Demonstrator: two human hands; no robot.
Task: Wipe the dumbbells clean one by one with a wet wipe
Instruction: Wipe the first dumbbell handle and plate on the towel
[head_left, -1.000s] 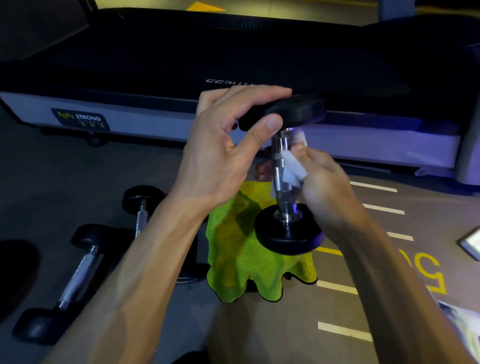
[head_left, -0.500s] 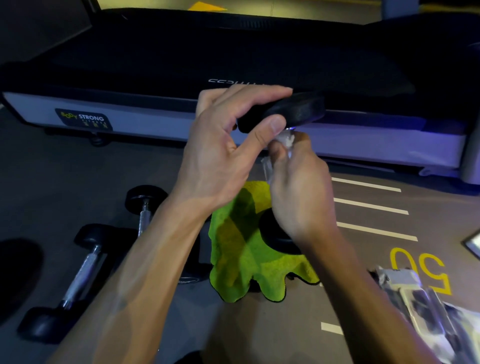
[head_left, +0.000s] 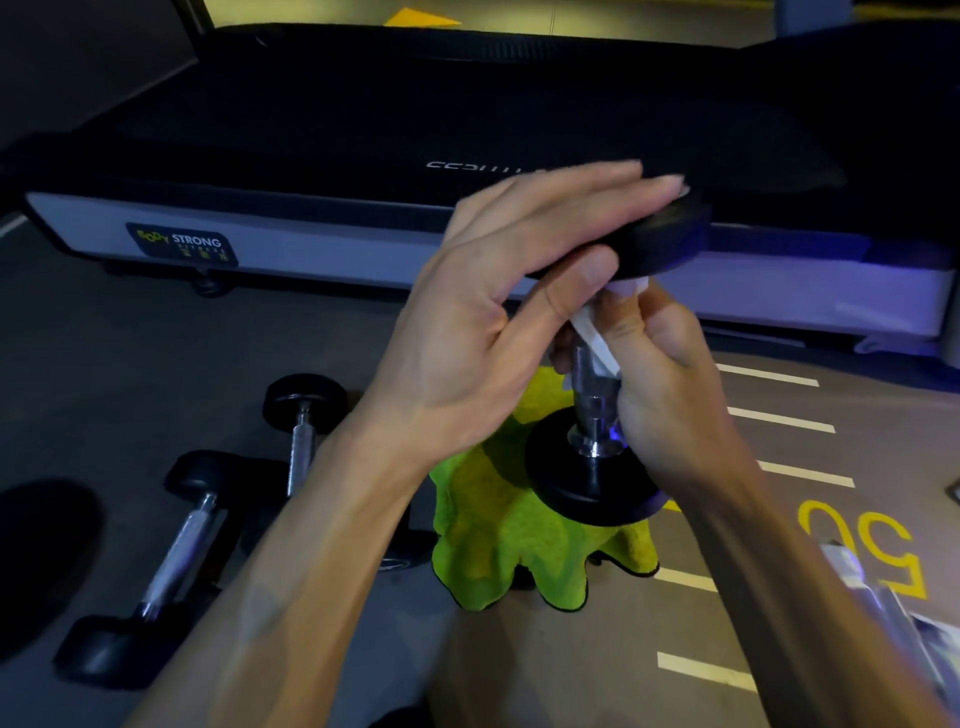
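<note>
A black dumbbell (head_left: 592, 478) with a chrome handle stands upright in mid-air above a green cloth (head_left: 498, 525). My left hand (head_left: 498, 306) holds its upper head, fingers stretched flat over the top and thumb pressed under the rim. My right hand (head_left: 660, 374) grips the chrome handle with a white wet wipe (head_left: 597, 338) wrapped between fingers and metal. The lower head hangs free just over the cloth.
Two more dumbbells (head_left: 171, 551) (head_left: 301, 426) lie on the grey floor at the left. A treadmill (head_left: 363, 156) runs across the back. White lines and a yellow "50" (head_left: 872, 545) mark the floor at right, beside a shiny packet (head_left: 904, 629).
My right hand slid along the handle with the wipe, down and back up near the upper head. My left hand's fingers flattened over the top head. The dumbbell tilted slightly.
</note>
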